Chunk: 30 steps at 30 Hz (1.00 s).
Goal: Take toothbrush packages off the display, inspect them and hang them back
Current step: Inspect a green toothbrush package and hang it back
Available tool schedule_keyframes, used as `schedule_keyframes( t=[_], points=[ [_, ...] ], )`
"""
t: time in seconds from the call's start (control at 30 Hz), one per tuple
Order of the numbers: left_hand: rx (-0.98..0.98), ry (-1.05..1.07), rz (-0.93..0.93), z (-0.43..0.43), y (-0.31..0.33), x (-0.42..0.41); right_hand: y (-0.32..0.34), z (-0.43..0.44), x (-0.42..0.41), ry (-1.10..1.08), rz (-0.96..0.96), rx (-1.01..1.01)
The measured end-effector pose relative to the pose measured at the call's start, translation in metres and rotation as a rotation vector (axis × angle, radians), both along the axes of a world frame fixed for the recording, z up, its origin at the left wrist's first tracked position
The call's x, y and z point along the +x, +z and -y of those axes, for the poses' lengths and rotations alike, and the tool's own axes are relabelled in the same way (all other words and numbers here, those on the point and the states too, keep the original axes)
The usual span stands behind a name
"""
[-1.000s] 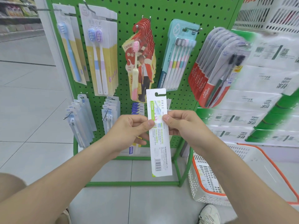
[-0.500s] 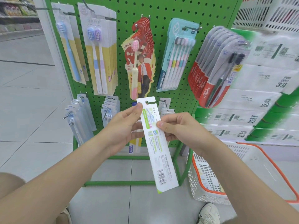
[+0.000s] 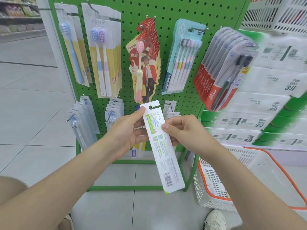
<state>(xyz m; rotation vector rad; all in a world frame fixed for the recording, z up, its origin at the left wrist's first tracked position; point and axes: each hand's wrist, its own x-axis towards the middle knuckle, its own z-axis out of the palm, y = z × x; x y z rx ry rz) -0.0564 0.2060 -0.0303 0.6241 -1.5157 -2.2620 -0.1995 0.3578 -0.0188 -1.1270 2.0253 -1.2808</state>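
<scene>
A long white and green toothbrush package (image 3: 163,151) is held in front of the green pegboard display (image 3: 167,15), its back with the barcode towards me, tilted with the hang hole up left. My left hand (image 3: 127,130) pinches its upper left edge, thumb near the top. My right hand (image 3: 184,130) pinches its right edge with thumb on the front. Behind it hang a red package stack (image 3: 149,52), a teal multi-brush pack (image 3: 182,58) and red Colgate packs (image 3: 221,68).
Yellow-backed packs (image 3: 104,52) hang at the upper left, small clear packs (image 3: 83,122) on lower hooks. A white basket with orange rim (image 3: 249,176) stands on the floor at the right, stacked tissue packs (image 3: 269,90) behind it. My shoe (image 3: 214,219) is below.
The package has tipped from upright to slanted, bottom swinging right. My left thumb has slid up to its top edge. Since half a second ago little has moved.
</scene>
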Motion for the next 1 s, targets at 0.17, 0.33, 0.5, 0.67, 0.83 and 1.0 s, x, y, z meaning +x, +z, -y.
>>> schedule_keyframes(
  t=[0.17, 0.33, 0.5, 0.67, 0.83, 1.0],
  points=[
    [-0.059, -0.042, -0.074, -0.002, -0.003, 0.001, -0.003, 0.003, 0.004, -0.004, -0.294, -0.056],
    [-0.131, -0.018, -0.078, 0.0, -0.008, 0.003, -0.003, 0.001, 0.009, 0.216, -0.285, -0.001],
    [-0.199, 0.032, -0.05, -0.002, -0.009, -0.001, -0.005, 0.002, 0.008, 0.192, -0.221, -0.035],
    [-0.388, 0.066, 0.012, 0.004, -0.01, -0.002, -0.004, 0.0, 0.004, 0.2, 0.047, -0.059],
    [-0.381, 0.08, 0.003, 0.002, -0.007, -0.002, 0.006, -0.003, 0.008, 0.205, 0.227, -0.013],
    [-0.391, 0.143, -0.04, -0.005, -0.002, -0.004, 0.005, 0.001, 0.004, 0.126, 0.271, -0.037]
  ],
)
